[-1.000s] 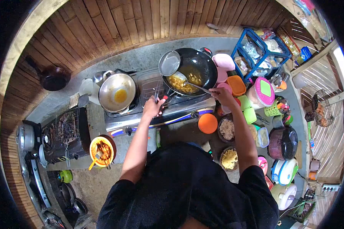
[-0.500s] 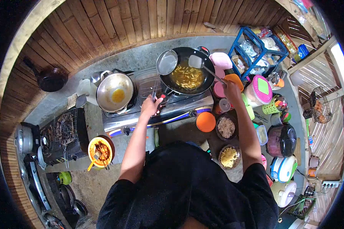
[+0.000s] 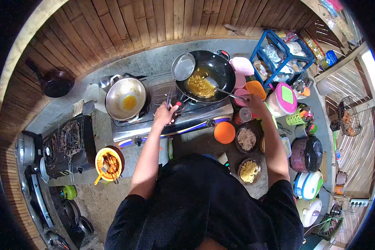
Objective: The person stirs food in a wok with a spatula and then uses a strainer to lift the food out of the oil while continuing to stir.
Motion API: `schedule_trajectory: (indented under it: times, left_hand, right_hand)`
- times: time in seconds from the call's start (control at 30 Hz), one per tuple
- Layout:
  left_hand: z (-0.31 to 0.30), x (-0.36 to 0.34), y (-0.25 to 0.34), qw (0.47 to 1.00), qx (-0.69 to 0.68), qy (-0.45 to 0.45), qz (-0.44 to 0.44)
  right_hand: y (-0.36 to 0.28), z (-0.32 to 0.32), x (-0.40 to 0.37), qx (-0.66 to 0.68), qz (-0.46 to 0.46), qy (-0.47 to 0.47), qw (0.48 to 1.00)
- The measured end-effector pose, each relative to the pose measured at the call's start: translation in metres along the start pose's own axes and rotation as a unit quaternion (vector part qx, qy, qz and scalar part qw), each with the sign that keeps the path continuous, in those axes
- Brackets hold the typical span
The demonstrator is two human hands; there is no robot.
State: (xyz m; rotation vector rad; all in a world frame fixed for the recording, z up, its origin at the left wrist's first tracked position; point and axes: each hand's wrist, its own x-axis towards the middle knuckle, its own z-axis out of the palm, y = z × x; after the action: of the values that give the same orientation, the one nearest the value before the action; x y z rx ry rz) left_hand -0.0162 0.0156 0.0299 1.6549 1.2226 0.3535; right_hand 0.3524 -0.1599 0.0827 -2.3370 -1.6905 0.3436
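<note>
My left hand point(image 3: 166, 114) is closed around the handle of a round mesh strainer point(image 3: 183, 66), which is over the left side of a black wok point(image 3: 223, 68). The wok's red and black handle is right by my left thumb; whether I grip it too cannot be told. My right hand point(image 3: 254, 103) is closed on the handle of a metal spatula point(image 3: 225, 91). The spatula's blade is down in the oil, against the yellow frying pieces point(image 3: 200, 85) gathered in the wok. The wok sits on the right burner of a gas stove point(image 3: 154, 129).
A pale pan point(image 3: 114, 102) with a little oil stands on the left burner. An orange lid point(image 3: 224, 132), a bowl of shredded food point(image 3: 246, 139) and a bowl of yellow pieces point(image 3: 249, 171) lie near my right forearm. A blue rack point(image 3: 254, 52) stands behind plastic containers.
My right hand has lowered and drawn the spatula from the wok's upper right down into the frying pieces, which are now bunched together. My left hand and the strainer have barely moved.
</note>
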Motion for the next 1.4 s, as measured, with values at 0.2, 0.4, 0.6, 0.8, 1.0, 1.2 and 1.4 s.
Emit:
schedule_trajectory:
  times: [0.2, 0.4, 0.6, 0.8, 1.0, 1.2, 1.4]
  left_hand:
    - [-0.001, 0.0, 0.002, 1.0, -0.001, 0.0, 0.002]
    - [0.0, 0.0, 0.0, 1.0, 0.006, 0.003, 0.006]
    - [-0.001, -0.001, 0.002, 1.0, 0.018, -0.002, 0.008]
    - [-0.002, 0.002, -0.001, 1.0, 0.014, -0.004, 0.018]
    - [-0.001, 0.003, -0.003, 1.0, 0.005, -0.01, 0.023]
    - [0.001, 0.002, -0.002, 1.0, 0.003, -0.007, 0.013]
    - [-0.001, -0.001, 0.002, 1.0, -0.006, -0.007, 0.008]
  right_hand:
    - [-0.025, 0.003, -0.006, 0.133, -0.016, -0.035, 0.99]
    - [-0.06, -0.037, -0.025, 0.06, -0.023, 0.04, 0.997]
    - [-0.078, -0.083, -0.047, -0.051, -0.027, 0.124, 0.991]
    - [-0.071, -0.093, -0.053, -0.12, -0.033, 0.115, 0.986]
    - [-0.073, -0.057, -0.04, -0.127, -0.062, 0.131, 0.981]
    - [-0.07, -0.012, -0.01, -0.124, -0.066, 0.164, 0.976]
    - [-0.042, 0.004, 0.022, -0.077, 0.013, 0.157, 0.984]
